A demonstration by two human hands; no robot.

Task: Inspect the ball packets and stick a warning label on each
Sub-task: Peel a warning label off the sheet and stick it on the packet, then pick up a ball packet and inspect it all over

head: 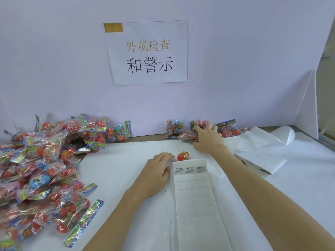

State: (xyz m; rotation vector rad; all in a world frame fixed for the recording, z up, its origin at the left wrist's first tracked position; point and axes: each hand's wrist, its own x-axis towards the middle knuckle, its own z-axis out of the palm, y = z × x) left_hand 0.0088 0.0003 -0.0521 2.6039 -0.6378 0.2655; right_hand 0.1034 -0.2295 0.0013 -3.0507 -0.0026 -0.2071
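My right hand (205,135) reached to the back wall, fingers curled over a crinkly clear packet of red balls (188,135); light and slippery, I judged, best pinched by its printed header. My left hand (157,171) lay flat, holding nothing, beside the white label sheet (195,196). Bare white table (126,160) lay between.

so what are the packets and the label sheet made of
Packets: apparently thin clear plastic film, glossy, judging by the glints, crinkles and the balls visible inside. Label sheet: looks like matte white paper backing, mostly peeled, with three printed labels left.
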